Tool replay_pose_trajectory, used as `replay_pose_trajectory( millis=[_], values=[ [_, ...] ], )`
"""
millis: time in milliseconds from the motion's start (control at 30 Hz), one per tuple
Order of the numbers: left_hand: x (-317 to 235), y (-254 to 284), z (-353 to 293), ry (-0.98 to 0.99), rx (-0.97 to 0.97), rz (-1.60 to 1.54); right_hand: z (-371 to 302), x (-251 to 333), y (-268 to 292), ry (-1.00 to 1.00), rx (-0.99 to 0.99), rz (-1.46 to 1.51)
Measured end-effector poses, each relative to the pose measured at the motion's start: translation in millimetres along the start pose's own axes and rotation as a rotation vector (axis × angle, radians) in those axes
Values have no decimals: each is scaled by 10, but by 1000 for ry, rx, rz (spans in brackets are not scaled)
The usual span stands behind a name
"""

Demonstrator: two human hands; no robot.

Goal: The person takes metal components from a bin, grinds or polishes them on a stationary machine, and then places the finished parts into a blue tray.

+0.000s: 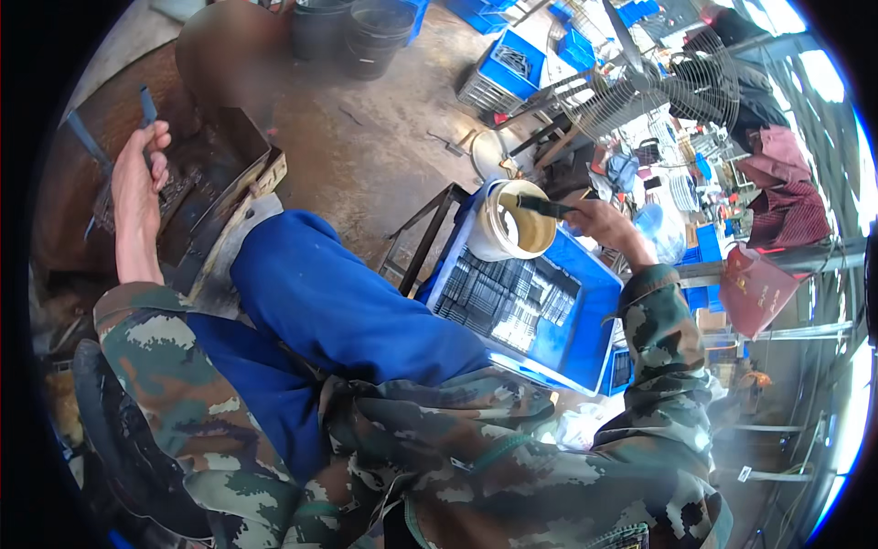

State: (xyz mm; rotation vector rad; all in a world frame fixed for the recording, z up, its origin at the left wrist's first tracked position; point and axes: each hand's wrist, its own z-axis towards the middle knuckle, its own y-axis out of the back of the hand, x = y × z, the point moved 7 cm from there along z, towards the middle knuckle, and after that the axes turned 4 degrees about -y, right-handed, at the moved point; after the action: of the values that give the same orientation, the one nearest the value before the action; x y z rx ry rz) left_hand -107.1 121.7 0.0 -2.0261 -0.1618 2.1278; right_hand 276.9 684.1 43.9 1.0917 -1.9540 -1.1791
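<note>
My left hand [142, 183] is raised on the left, its fingers closed round one of two blue handles [148, 105] of what looks like a pair of pliers or tongs. The other handle [87, 137] sticks out beside the hand, and the tool's working end is hidden. On the right, my right hand [604, 227] grips a short dark flat piece [542, 206] by one end. That piece reaches over the mouth of a whitish bucket [494, 240]. Under the bucket is a blue crate [599, 340], partly filled with rows of stacked dark grey flat pieces [494, 302].
A dark metal trough [242, 137] with a worn edge stands left of my knees. Ahead, a large fan [645, 80] stands beyond the crate, with blue baskets [512, 62] behind. Dark buckets [380, 37] are at the top. A red bag [759, 288] hangs at the right.
</note>
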Motion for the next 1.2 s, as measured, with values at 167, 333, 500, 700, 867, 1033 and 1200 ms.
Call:
replay_pose_trajectory(
  millis=[167, 333, 500, 700, 867, 1033, 1200],
  values=[
    [76, 60, 6, 25, -28, 100, 533, -379, -703, -24, 43, -280],
    [108, 375, 100, 27, -43, 133, 757, 37, -930, -35, -5, -348],
    [121, 378, 120, 53, -59, 179, 769, 142, -1004, -11, 42, -423],
    [85, 295, 109, 46, -50, 205, 728, 208, -1022, 25, 8, -444],
    [96, 273, 121, 45, -42, 201, 728, 223, -1004, 42, -35, -426],
    [116, 354, 103, 40, -35, 195, 620, 353, -898, 21, -77, -425],
    [267, 401, 197, 78, -26, 200, 312, 95, -671, -131, -48, -330]
  ],
)
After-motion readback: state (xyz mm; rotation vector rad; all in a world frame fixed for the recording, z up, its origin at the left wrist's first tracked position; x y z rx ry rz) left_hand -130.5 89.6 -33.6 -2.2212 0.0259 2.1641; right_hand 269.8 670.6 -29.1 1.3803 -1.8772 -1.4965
